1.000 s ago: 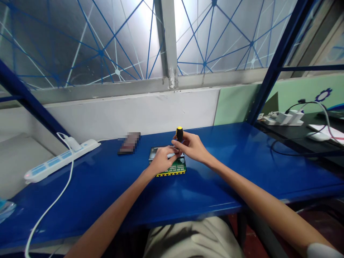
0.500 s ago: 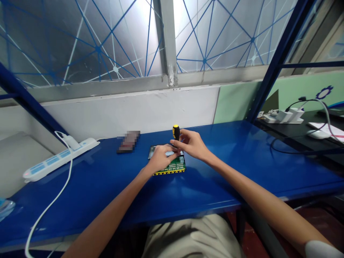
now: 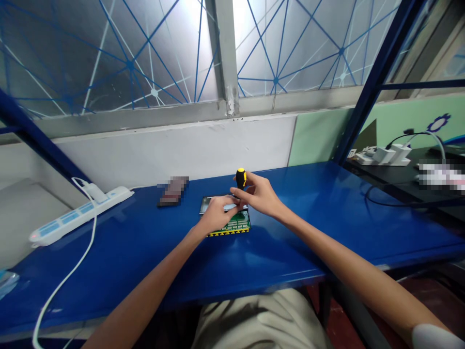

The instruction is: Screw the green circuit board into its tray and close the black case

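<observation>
A screwdriver [image 3: 240,179] with a black and yellow handle stands almost upright over the device. My right hand [image 3: 262,195] grips it by the handle with thumb and fingers. Under both hands lies an electronic device with a green circuit board [image 3: 239,222], a grey upper part and a yellow toothed front edge. My left hand [image 3: 217,212] reaches over the device, thumb and fingers pinched together beside the lower end of the screwdriver. Whatever those fingertips hold is hidden, and so is the screwdriver's tip.
On the blue table [image 3: 145,261], a blurred dark flat object [image 3: 173,191] lies behind the device to the left. A white power strip [image 3: 82,215] with a trailing cable [image 3: 78,266] sits at the left. More plugs [image 3: 387,154] stand on the black desk to the right.
The screwdriver's handle has tilted slightly to the right. Both hands stay in nearly the same place over the device.
</observation>
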Action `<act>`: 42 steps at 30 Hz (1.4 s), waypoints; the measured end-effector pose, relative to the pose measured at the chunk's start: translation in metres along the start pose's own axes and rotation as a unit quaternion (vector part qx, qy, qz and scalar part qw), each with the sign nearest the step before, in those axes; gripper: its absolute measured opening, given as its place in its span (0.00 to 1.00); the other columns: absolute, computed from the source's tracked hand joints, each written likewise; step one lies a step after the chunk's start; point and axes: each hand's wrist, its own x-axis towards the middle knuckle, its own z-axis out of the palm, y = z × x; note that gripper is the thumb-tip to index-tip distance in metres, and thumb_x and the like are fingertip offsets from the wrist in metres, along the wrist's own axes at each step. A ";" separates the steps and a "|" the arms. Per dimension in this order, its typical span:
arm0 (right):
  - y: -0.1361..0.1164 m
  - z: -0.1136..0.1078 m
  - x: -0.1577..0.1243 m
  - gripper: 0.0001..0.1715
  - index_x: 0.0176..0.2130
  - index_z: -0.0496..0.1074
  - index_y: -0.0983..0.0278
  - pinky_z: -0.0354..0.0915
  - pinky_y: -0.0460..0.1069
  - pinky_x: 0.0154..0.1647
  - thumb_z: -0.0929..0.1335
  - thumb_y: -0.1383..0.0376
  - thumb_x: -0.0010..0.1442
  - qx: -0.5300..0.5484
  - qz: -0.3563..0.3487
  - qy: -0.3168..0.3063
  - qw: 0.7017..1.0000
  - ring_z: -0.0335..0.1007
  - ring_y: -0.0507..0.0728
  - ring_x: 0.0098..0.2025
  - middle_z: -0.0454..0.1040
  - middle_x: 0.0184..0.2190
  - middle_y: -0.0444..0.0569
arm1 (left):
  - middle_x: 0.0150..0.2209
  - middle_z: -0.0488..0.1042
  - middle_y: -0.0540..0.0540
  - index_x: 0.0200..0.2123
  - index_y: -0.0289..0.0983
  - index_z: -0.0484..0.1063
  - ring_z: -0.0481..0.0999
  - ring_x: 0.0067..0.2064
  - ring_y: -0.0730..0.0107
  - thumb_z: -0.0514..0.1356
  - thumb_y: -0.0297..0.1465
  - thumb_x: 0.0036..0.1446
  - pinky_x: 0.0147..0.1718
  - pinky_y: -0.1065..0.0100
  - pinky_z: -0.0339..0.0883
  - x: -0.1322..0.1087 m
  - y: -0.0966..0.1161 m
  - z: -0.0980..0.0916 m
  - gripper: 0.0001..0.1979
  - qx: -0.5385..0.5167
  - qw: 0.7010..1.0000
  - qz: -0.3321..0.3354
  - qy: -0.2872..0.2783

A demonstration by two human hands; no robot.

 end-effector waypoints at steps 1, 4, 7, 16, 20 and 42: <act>-0.001 0.000 0.000 0.16 0.41 0.67 0.61 0.58 0.49 0.26 0.69 0.54 0.59 0.002 -0.001 0.003 1.000 0.70 0.52 0.24 0.74 0.29 0.44 | 0.37 0.83 0.44 0.36 0.37 0.81 0.81 0.42 0.59 0.63 0.26 0.57 0.43 0.63 0.72 0.000 0.000 0.001 0.07 0.006 1.000 0.001 0.002; -0.002 0.000 -0.001 0.16 0.42 0.64 0.60 0.57 0.48 0.24 0.69 0.54 0.58 0.009 -0.004 0.006 1.000 0.69 0.52 0.23 0.73 0.29 0.43 | 0.38 0.82 0.44 0.35 0.38 0.82 0.81 0.41 0.59 0.64 0.28 0.56 0.44 0.62 0.71 0.000 -0.001 0.003 0.05 0.024 1.000 -0.004 0.020; -0.001 0.000 -0.001 0.14 0.39 0.63 0.60 0.58 0.48 0.24 0.68 0.55 0.60 0.011 -0.005 0.008 1.000 0.69 0.51 0.23 0.72 0.28 0.42 | 0.37 0.82 0.45 0.35 0.38 0.81 0.81 0.39 0.61 0.65 0.29 0.56 0.43 0.63 0.71 0.001 -0.001 0.004 0.04 0.018 0.999 -0.013 0.033; -0.005 -0.004 -0.001 0.13 0.38 0.60 0.60 0.58 0.48 0.23 0.66 0.55 0.62 0.032 -0.003 0.045 0.999 0.68 0.50 0.21 0.74 0.30 0.44 | 0.39 0.81 0.45 0.36 0.37 0.80 0.78 0.45 0.60 0.65 0.28 0.55 0.50 0.60 0.69 0.002 -0.001 0.000 0.05 -0.004 0.999 0.026 -0.043; -0.004 -0.006 0.001 0.14 0.39 0.60 0.60 0.60 0.48 0.24 0.67 0.54 0.62 0.039 0.000 0.047 0.998 0.70 0.50 0.22 0.74 0.31 0.45 | 0.40 0.81 0.44 0.38 0.38 0.80 0.78 0.46 0.59 0.65 0.28 0.55 0.50 0.58 0.70 0.002 0.000 -0.002 0.06 -0.001 0.998 0.017 -0.053; 0.003 -0.002 0.000 0.13 0.39 0.61 0.60 0.60 0.48 0.25 0.67 0.56 0.62 0.018 -0.010 0.031 0.999 0.72 0.52 0.24 0.71 0.27 0.42 | 0.40 0.81 0.44 0.36 0.38 0.81 0.79 0.46 0.59 0.59 0.23 0.55 0.50 0.58 0.70 0.001 -0.005 -0.006 0.11 0.037 0.997 0.008 -0.073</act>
